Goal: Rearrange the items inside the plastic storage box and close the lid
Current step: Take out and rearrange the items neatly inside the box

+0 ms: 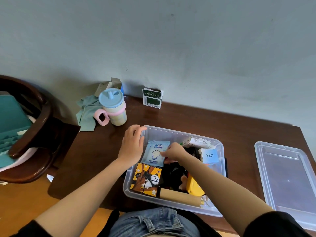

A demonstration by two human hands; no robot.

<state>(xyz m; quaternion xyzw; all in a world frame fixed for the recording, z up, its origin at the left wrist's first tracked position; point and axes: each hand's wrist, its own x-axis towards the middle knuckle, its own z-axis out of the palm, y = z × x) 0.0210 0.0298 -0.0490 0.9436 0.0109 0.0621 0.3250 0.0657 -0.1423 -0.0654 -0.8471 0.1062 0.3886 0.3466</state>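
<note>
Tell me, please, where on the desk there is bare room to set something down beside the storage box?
Free patches: the dark desk between the green carton and the storage box; the strip between the box and the lid; the corner left of the left hand. Crowded: inside the box, and around the cup and cloth.
</note>
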